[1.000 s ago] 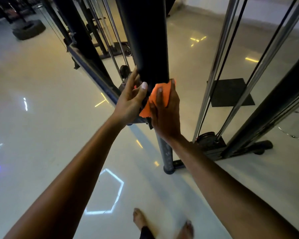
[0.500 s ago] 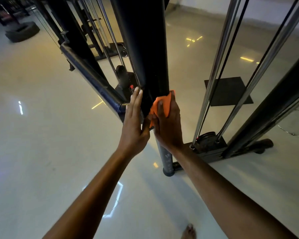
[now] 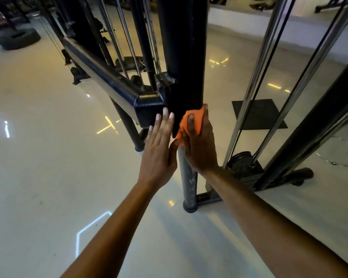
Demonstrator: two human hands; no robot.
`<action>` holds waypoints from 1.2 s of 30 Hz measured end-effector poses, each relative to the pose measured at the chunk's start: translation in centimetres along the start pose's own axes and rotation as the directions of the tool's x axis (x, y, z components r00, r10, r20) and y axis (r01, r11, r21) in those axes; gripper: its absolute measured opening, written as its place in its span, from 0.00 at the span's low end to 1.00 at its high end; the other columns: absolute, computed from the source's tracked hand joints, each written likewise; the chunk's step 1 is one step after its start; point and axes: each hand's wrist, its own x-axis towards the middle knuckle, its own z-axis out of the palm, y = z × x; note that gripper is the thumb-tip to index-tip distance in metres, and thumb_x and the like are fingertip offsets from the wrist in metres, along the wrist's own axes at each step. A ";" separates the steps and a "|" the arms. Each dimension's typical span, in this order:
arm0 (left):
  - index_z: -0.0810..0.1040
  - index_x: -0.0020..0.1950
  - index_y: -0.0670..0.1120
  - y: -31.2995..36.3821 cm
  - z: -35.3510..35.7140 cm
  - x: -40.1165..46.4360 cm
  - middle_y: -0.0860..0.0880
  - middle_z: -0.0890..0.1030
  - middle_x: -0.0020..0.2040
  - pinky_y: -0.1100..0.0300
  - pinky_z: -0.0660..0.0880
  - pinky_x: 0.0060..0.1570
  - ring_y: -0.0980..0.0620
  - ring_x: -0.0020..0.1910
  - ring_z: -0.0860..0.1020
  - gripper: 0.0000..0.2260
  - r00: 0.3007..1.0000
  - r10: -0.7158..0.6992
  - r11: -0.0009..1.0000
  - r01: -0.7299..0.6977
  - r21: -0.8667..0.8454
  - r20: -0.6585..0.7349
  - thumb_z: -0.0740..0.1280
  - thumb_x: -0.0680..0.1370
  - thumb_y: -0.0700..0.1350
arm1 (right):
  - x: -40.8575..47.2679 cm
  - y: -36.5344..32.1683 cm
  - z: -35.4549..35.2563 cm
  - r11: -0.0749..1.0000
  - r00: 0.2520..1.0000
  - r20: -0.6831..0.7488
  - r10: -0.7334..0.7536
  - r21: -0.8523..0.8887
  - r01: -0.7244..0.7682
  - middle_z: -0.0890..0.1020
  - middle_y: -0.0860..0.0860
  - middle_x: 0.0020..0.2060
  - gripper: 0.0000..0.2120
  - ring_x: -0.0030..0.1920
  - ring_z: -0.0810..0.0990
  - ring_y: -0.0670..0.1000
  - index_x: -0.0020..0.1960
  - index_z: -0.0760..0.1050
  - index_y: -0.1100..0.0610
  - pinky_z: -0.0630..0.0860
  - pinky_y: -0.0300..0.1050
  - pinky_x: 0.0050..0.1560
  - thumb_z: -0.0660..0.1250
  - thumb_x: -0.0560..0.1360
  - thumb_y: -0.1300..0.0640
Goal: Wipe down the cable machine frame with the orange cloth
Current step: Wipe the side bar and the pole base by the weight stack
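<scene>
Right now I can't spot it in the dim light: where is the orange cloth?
In the head view, centre frame, the orange cloth is pressed by the right hand against the black upright post, beside the left hand.

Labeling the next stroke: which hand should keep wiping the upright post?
Right, probably. The right hand already presses the orange cloth against the black upright post. The left hand holds no cloth; its straight fingers lie flat by the crossbar joint.
</scene>
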 end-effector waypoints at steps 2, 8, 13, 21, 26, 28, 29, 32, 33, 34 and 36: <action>0.59 0.87 0.46 -1.1 1.8 -2.0 0.49 0.57 0.88 0.39 0.60 0.82 0.47 0.87 0.55 0.27 0.999 -0.015 1.000 0.014 -0.023 -0.048 0.62 0.89 0.45 | -2.2 1.1 1.2 1.000 0.999 0.052 -0.001 0.024 0.000 0.45 0.65 0.87 0.35 0.82 0.65 0.67 0.86 0.38 0.41 0.73 0.64 0.74 0.59 0.90 0.44; 0.67 0.76 0.45 -2.8 6.8 -2.2 0.50 0.75 0.66 0.41 0.79 0.64 0.49 0.66 0.78 0.26 0.891 -0.408 0.836 0.277 -0.474 -0.198 0.66 0.85 0.59 | -0.7 1.7 2.3 0.998 0.995 -0.094 -0.038 0.056 0.044 0.42 0.63 0.87 0.31 0.84 0.58 0.65 0.87 0.46 0.52 0.76 0.59 0.72 0.58 0.90 0.48; 0.74 0.75 0.50 -5.0 8.4 0.4 0.42 0.81 0.68 0.39 0.78 0.70 0.52 0.60 0.83 0.29 0.892 -0.438 0.581 0.376 -0.721 0.112 0.62 0.83 0.68 | -6.1 4.3 5.3 0.995 0.992 -0.085 -0.095 0.021 0.097 0.39 0.58 0.87 0.33 0.79 0.65 0.64 0.89 0.46 0.51 0.76 0.60 0.71 0.58 0.90 0.49; 0.71 0.81 0.52 -8.2 8.6 -0.2 0.52 0.77 0.76 0.50 0.69 0.75 0.53 0.74 0.75 0.39 0.954 -0.223 0.651 0.299 -0.698 0.200 0.59 0.79 0.75 | -5.3 5.2 6.1 0.981 0.974 -0.212 -0.078 -0.193 0.037 0.40 0.49 0.88 0.32 0.85 0.45 0.73 0.88 0.42 0.39 0.48 0.76 0.80 0.50 0.89 0.36; 0.59 0.87 0.51 -8.8 9.9 -2.4 0.50 0.64 0.85 0.43 0.59 0.83 0.52 0.83 0.64 0.35 0.982 -0.109 0.663 0.185 -0.726 0.152 0.57 0.85 0.69 | -10.2 7.4 9.7 0.979 0.970 -0.238 -0.053 -0.204 0.004 0.39 0.47 0.88 0.33 0.86 0.41 0.70 0.88 0.39 0.38 0.44 0.78 0.80 0.51 0.89 0.37; 0.57 0.87 0.53 -8.6 10.9 -3.1 0.51 0.62 0.86 0.43 0.58 0.83 0.52 0.84 0.61 0.32 0.984 -0.095 0.658 0.177 -0.732 0.152 0.55 0.86 0.67 | -13.1 8.8 11.4 0.982 0.984 -0.179 -0.027 -0.190 -0.008 0.36 0.47 0.88 0.33 0.86 0.39 0.70 0.87 0.36 0.38 0.42 0.79 0.80 0.51 0.89 0.37; 0.58 0.87 0.53 -8.4 11.1 -3.4 0.52 0.62 0.86 0.44 0.58 0.83 0.52 0.84 0.61 0.31 0.984 -0.098 0.658 0.176 -0.732 0.148 0.54 0.87 0.66 | -13.8 9.2 11.7 0.985 0.988 -0.153 -0.024 -0.171 -0.002 0.35 0.46 0.87 0.33 0.86 0.39 0.71 0.87 0.34 0.38 0.41 0.79 0.80 0.50 0.89 0.37; 0.63 0.85 0.52 -7.7 10.6 -3.0 0.52 0.66 0.84 0.45 0.58 0.82 0.51 0.83 0.63 0.30 0.982 -0.115 0.665 0.187 -0.723 0.148 0.53 0.87 0.66 | -11.3 8.5 10.6 0.995 0.987 -0.148 -0.058 -0.092 0.045 0.36 0.49 0.88 0.32 0.86 0.45 0.70 0.86 0.32 0.37 0.47 0.79 0.80 0.47 0.89 0.37; 0.65 0.84 0.51 -7.6 10.1 -2.6 0.51 0.68 0.83 0.45 0.60 0.81 0.50 0.82 0.65 0.30 0.980 -0.122 0.672 0.197 -0.714 0.155 0.54 0.87 0.66 | -9.7 7.8 10.0 0.995 0.983 -0.163 -0.084 -0.075 0.072 0.36 0.50 0.88 0.32 0.86 0.47 0.69 0.86 0.33 0.37 0.52 0.79 0.80 0.48 0.90 0.37; 0.68 0.83 0.50 -7.6 9.8 -2.1 0.50 0.70 0.81 0.46 0.62 0.80 0.50 0.80 0.68 0.31 0.979 -0.122 0.687 0.200 -0.698 0.161 0.55 0.86 0.67 | -8.2 7.1 9.4 0.993 0.978 -0.179 -0.109 -0.059 0.100 0.36 0.51 0.88 0.32 0.86 0.49 0.69 0.87 0.34 0.38 0.56 0.78 0.79 0.48 0.90 0.38; 0.75 0.78 0.50 -7.6 9.6 -1.4 0.50 0.77 0.75 0.46 0.69 0.77 0.52 0.74 0.74 0.30 0.976 -0.150 0.701 0.216 -0.680 0.155 0.58 0.85 0.68 | -6.6 6.4 8.9 0.989 0.967 -0.207 -0.149 -0.024 0.148 0.35 0.51 0.87 0.32 0.86 0.51 0.68 0.87 0.35 0.38 0.64 0.75 0.78 0.51 0.90 0.40</action>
